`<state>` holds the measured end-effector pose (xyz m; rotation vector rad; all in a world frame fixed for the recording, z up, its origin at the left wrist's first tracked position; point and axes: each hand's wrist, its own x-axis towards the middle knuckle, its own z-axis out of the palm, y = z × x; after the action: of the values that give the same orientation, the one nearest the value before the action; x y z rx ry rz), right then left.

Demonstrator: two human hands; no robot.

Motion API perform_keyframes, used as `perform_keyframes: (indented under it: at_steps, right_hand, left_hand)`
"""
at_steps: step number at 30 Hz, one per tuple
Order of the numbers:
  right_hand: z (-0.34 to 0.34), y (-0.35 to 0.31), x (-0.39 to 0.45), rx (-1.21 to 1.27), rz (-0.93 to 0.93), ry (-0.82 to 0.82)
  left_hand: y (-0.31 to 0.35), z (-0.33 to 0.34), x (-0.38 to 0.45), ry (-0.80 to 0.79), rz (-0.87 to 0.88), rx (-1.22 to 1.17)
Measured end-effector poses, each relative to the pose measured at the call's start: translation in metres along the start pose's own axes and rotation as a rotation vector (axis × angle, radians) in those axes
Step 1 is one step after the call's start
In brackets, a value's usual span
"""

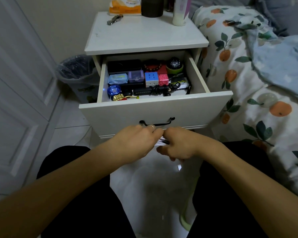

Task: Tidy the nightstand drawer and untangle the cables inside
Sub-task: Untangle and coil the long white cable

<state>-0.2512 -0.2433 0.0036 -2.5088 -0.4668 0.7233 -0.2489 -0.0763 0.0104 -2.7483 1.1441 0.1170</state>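
While the nightstand drawer (155, 107) stands pulled out, the left hand (136, 141) and right hand (177, 145) meet below its handle (156, 122), fingers curled around a small white bundle (160, 141), seemingly cable. A coiled black cable (162, 89) lies inside the drawer's front right area, beside a cube puzzle (151, 78).

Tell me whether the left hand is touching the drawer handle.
Cannot tell. In the head view the left hand overlaps the black drawer handle at the knuckles, so no gap or contact shows.
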Motion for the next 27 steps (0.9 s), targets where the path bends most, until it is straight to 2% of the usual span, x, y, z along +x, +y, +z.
perform_keyframes:
  at_steps: [2, 4, 6, 10, 13, 17, 25, 27]
  right_hand:
    - [0.001, -0.003, -0.006, -0.234, -0.113, 0.136]
    - [0.003, -0.006, -0.012, -0.43, -0.21, 0.253]
    - [0.005, -0.009, -0.018, -0.57, -0.298, 0.309]
    - [-0.006, -0.02, -0.037, -0.547, -0.412, 0.329]
    - [-0.013, -0.029, -0.054, -0.439, -0.467, 0.354]
    - [-0.005, -0.035, -0.076, -0.475, -0.488, 0.396]
    - [-0.007, -0.031, -0.083, -0.52, -0.384, 0.369]
    - [-0.013, -0.029, -0.073, -0.524, -0.345, 0.36]
  left_hand:
    - [-0.004, -0.005, -0.005, -0.093, -0.017, -0.122]
    - [-0.008, -0.013, -0.009, -0.188, 0.007, -0.347]
    - [-0.013, -0.024, -0.013, -0.28, 0.048, -0.559]
    - [-0.021, -0.041, -0.031, -0.412, 0.005, -1.056]
    - [-0.021, -0.042, -0.043, -0.397, 0.011, -1.267]
    - [-0.013, -0.044, -0.053, -0.414, -0.02, -1.335]
    - [-0.005, -0.039, -0.049, -0.364, -0.023, -1.313]
    - [-0.009, -0.043, -0.042, -0.276, -0.005, -1.246]
